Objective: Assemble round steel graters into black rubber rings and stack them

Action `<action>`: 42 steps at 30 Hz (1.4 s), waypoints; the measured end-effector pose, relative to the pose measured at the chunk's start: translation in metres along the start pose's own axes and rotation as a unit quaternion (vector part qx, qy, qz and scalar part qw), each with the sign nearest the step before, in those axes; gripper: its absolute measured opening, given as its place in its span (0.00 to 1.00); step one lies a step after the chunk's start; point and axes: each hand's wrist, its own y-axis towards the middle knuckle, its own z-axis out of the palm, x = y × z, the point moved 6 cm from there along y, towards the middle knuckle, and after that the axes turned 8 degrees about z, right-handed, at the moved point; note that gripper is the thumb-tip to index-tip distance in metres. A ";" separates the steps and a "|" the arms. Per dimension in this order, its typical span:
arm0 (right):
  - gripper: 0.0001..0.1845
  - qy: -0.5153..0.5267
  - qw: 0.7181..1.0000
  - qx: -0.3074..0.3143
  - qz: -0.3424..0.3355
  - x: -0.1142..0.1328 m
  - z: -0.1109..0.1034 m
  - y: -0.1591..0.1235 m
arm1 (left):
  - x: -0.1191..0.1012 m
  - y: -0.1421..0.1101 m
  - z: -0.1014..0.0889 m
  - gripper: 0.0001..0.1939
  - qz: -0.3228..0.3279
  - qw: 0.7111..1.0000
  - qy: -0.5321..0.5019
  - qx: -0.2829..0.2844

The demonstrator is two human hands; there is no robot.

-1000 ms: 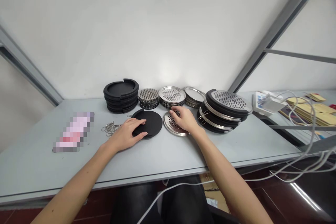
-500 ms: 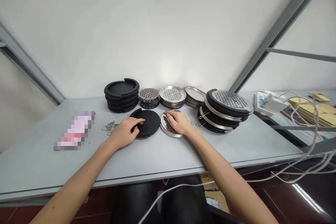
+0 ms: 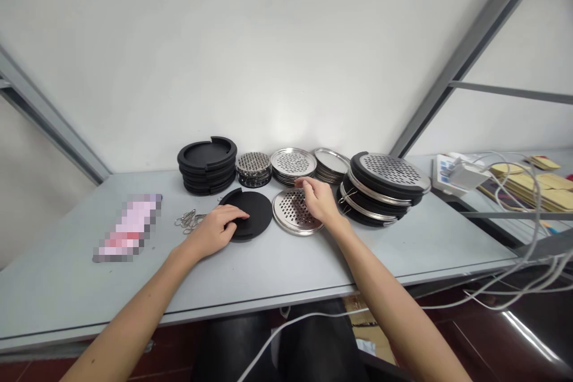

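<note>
A round black tray (image 3: 255, 210) with a raised rim along part of its edge lies on the table before me. My left hand (image 3: 219, 228) rests on its left side, fingers stretched over the surface. To the right lies a perforated round metal grater plate (image 3: 295, 210), apparently on another metal disc. My right hand (image 3: 320, 200) is over its right far side with fingers apart, and I see nothing in it. Whether those fingertips touch the plate I cannot tell. Several wire clips (image 3: 190, 221) lie left of the black tray.
Along the wall stand stacks of black trays (image 3: 207, 167), small spiked discs (image 3: 253, 168), perforated metal plates (image 3: 293, 166) and metal rings (image 3: 332, 164). Clipped assembled graters (image 3: 387, 185) are piled to the right. A phone (image 3: 129, 228) lies left; a power strip (image 3: 452, 176) with white cables is far right.
My right hand has shifted up and to the right, off the middle of the grater plate, uncovering more of its holes. My left hand has stayed on the black tray.
</note>
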 end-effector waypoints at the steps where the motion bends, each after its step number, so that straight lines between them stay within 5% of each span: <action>1: 0.19 -0.010 1.000 0.002 0.009 -0.002 0.001 0.001 | 0.000 0.000 0.000 0.20 -0.001 1.000 0.000 -0.001; 6: 0.19 -0.069 0.996 0.035 0.048 -0.011 0.010 0.005 | 0.002 0.009 0.000 0.14 -0.025 0.998 -0.049 -0.003; 14: 0.18 -0.072 0.996 0.044 0.039 -0.010 0.014 0.005 | 0.017 0.058 0.017 0.13 -0.034 0.998 -0.053 0.005; 31: 0.20 -0.080 0.996 0.022 0.039 -0.012 0.014 0.006 | -0.010 0.047 0.022 0.17 -0.021 0.994 0.014 0.106; 36: 0.21 -0.081 0.996 0.021 0.040 -0.013 0.014 0.006 | -0.023 0.057 0.022 0.23 -0.044 0.993 0.063 0.093; 42: 0.22 -0.086 0.996 0.022 0.031 -0.010 0.015 0.006 | -0.036 0.070 0.046 0.39 -0.020 0.993 0.049 0.108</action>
